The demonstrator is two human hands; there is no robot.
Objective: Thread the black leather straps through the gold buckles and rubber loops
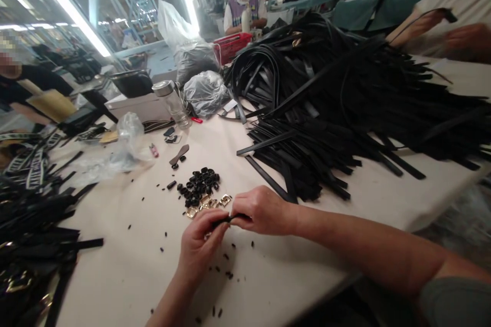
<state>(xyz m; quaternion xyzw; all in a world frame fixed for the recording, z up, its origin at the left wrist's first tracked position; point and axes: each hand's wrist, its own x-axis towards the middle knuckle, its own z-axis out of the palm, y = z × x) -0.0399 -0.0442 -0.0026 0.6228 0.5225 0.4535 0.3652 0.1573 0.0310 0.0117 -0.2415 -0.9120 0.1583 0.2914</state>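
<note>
Both hands meet over the pale table, pinching a short stretch of black strap between them. My left hand has its thumb and fingers closed on one side of it. Opposite, my right hand grips the strap with curled fingers. Most of the strap is hidden by the fingers. Just beyond lie several gold buckles and a heap of small black loops. Tiny black bits are scattered around my left hand.
A large pile of black straps covers the right side. More straps with buckles lie at left. A glass bottle, plastic bags, pink snips and a red basket stand farther back. Other people work around the table.
</note>
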